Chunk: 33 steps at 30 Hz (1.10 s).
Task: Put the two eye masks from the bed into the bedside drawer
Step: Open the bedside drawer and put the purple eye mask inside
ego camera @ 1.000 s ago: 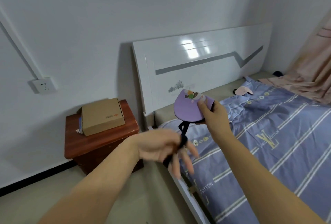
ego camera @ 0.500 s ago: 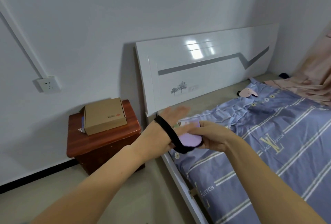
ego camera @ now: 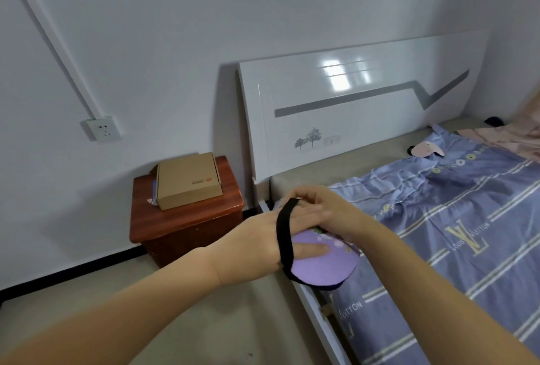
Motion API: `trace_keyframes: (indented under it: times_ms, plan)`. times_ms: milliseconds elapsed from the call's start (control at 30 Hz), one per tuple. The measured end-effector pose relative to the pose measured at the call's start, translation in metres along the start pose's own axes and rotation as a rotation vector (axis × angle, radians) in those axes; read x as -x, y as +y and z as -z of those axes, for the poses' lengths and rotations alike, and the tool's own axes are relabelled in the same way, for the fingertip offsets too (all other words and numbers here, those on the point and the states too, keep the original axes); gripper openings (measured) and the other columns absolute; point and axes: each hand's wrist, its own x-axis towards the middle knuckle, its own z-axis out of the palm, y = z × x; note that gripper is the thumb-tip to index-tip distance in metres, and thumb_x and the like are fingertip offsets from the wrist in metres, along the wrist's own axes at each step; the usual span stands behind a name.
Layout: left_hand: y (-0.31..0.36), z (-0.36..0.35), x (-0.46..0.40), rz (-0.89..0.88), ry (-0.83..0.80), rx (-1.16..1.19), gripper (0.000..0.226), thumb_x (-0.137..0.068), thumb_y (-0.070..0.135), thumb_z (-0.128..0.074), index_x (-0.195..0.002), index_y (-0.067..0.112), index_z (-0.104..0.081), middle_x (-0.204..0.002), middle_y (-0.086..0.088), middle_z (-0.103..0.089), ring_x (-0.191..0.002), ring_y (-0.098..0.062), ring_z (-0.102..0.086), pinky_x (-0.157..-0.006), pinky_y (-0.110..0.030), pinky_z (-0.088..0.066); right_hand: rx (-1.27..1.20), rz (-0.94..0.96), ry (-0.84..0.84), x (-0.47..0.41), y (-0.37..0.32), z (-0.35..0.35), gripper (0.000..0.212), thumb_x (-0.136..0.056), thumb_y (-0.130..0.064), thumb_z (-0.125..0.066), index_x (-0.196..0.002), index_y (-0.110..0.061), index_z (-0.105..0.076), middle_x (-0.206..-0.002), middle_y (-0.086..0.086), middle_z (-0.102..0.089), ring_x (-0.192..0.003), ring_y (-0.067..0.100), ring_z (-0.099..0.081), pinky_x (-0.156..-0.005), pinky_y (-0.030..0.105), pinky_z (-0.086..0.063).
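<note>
A purple eye mask [ego camera: 318, 269] hangs from my left hand [ego camera: 263, 243] over the bed's near edge; its black strap [ego camera: 285, 233] runs across the back of that hand and my thumb presses on the mask. My right hand [ego camera: 330, 212] lies over the left hand's fingers and pinches the strap's top end. A pink eye mask [ego camera: 427, 149] lies far back on the bed [ego camera: 455, 218], near the headboard. The brown wooden bedside cabinet [ego camera: 187, 223] stands left of the bed; its drawer front cannot be made out from here.
A cardboard box [ego camera: 188, 183] lies on the cabinet top. The white headboard [ego camera: 350, 110] leans on the wall. A wall socket [ego camera: 100, 128] is at left. Pink cloth [ego camera: 508, 136] lies at the bed's far right. Beige floor lies between me and the cabinet.
The mask went from held up in my right hand to hanging from my left hand, strap now looped over its back. Both hands dropped lower, and my right hand moved onto the strap's end.
</note>
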Motion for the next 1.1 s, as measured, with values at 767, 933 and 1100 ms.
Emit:
trace_keyframes:
  times_ms: [767,933,1100]
  plan:
    - [-0.038,-0.086,0.182,1.213,0.082,0.410,0.033,-0.080,-0.016,-0.051,-0.092,0.007,-0.071,-0.135,-0.017,-0.048,-0.127,-0.023,-0.043,-0.104,-0.031,-0.035,-0.147,-0.490,-0.242,-0.116,0.113,-0.074,0.021,-0.094,-0.009,-0.048,-0.080,-0.011,-0.064,-0.061,-0.002,-0.061,-0.053,0.008,-0.051,-0.051,0.016,-0.038]
    - [-0.087,-0.119,0.254,1.853,0.231,0.948,0.032,-0.095,-0.002,-0.040,-0.125,0.006,-0.047,-0.121,-0.018,-0.061,-0.100,-0.019,-0.055,-0.086,-0.023,-0.039,0.078,-0.601,-0.188,-0.181,0.165,-0.139,0.023,-0.092,-0.011,-0.047,-0.071,-0.015,-0.055,-0.072,0.008,-0.051,-0.064,0.017,-0.044,-0.057,0.026,-0.032]
    - [-0.174,-0.152,0.337,2.147,0.142,1.030,0.031,-0.097,0.001,-0.033,-0.124,-0.006,-0.045,-0.099,-0.016,-0.058,-0.061,-0.009,-0.059,-0.059,-0.021,-0.039,0.252,-0.689,-0.157,-0.255,0.209,-0.178,0.034,-0.095,-0.033,-0.045,-0.067,-0.015,-0.053,-0.070,0.002,-0.053,-0.072,0.019,-0.050,-0.060,0.027,-0.036]
